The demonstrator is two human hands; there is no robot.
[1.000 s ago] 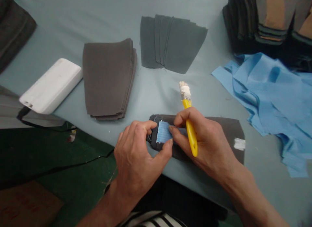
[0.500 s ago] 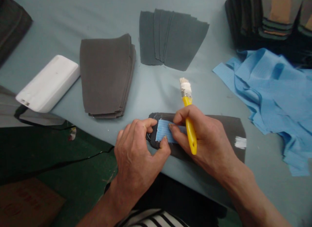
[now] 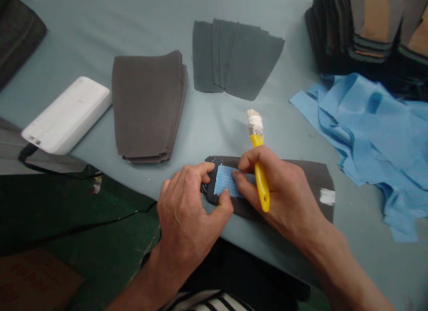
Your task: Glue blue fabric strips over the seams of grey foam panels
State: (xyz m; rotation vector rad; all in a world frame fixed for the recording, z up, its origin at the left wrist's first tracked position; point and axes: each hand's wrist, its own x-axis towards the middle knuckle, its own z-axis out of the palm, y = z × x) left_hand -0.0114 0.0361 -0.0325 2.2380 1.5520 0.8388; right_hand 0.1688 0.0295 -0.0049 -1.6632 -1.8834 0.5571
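A dark brown fabric piece (image 3: 310,173) lies along the near table edge, with a black band at its left end and a white smear at its right end. On that left end rests a ribbed light blue cloth strip (image 3: 224,179), partly hidden under my right fingers. My left hand (image 3: 192,208) has its index finger and thumb apart, touching the strip's left end and the black band. Tucked in my right hand (image 3: 284,186) is a yellow-handled paintbrush (image 3: 261,175), its white-coated bristles pointing away from me. My right thumb and index fingertip also touch the blue strip.
Beyond my hands lie a brown fabric stack (image 3: 147,106) and fanned grey-green pieces (image 3: 240,61). Blue cloth strips (image 3: 364,124) are heaped at right, below dark stacked pieces (image 3: 371,30). A white power bank (image 3: 67,115) with a black cable sits at left.
The view has shifted slightly. Both hands keep nearly the same places on the blue strip, and the brush is still in my right hand.
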